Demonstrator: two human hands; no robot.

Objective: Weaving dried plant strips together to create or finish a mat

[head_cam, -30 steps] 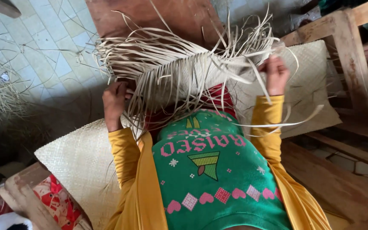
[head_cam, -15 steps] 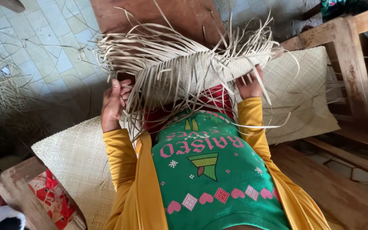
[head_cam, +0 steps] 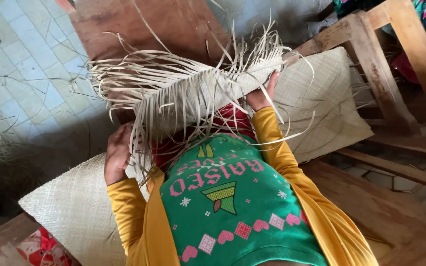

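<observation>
Both hands partly hidden, perhaps gripping weaving

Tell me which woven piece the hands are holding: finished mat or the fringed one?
The fringed one: loose strips stick out, left hand and right hand grip it. The flat mat lies underneath.

We are tilting the half-woven piece: its end toward two o'clock is rising while the loose-strand end toward nine o'clock is sinking. Our left hand is dropping from the bundle's edge toward seven o'clock, down beside the flat mat. Our right hand is sliding in toward twelve o'clock, under the woven end.
</observation>
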